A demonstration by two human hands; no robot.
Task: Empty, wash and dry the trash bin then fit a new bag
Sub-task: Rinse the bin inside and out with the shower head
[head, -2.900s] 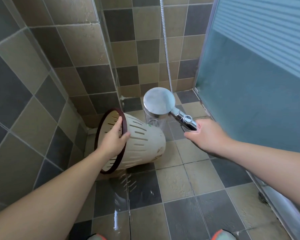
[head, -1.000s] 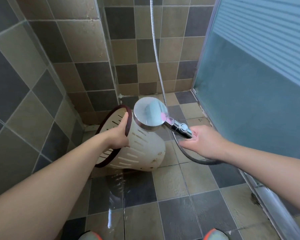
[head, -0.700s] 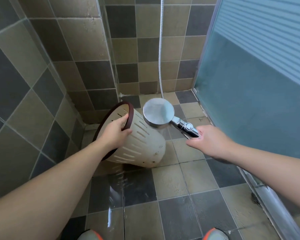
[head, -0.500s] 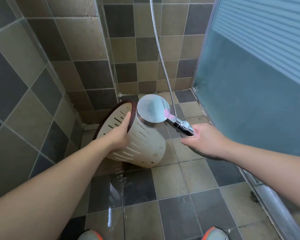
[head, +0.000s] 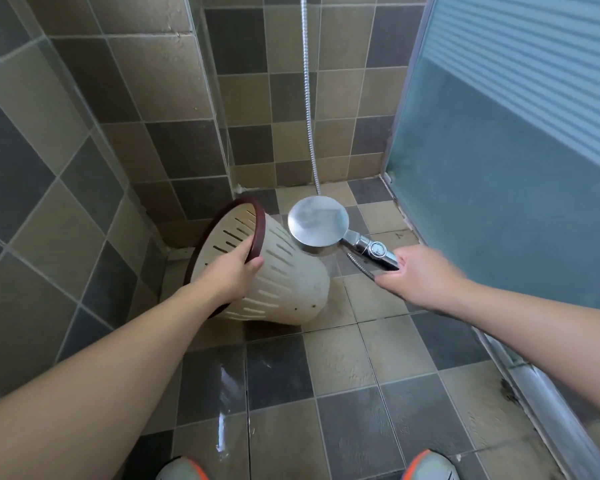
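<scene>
Rinsing now, in the far left corner of the tiled shower floor (head: 343,368). Tipped on its side there, the cream slotted plastic trash bin with a dark brown rim (head: 284,289), mouth turned toward the left wall, base toward the right. Left hand (head: 231,271) curled over that rim, thumb outside, fingers inside. Right hand (head: 420,271) wrapped round the chrome handle of the round silver shower head (head: 317,220), face down just above the bin's flank.

Best bet: roll the bin slowly by the rim, sweep the spray along every slot, then aim into the mouth. Worth lingering on the dark specks near the base.

Smooth tapered wall, narrow slits in rows; ribbed metal hose (head: 307,98); glossy wet tiles, likely slippery.
</scene>
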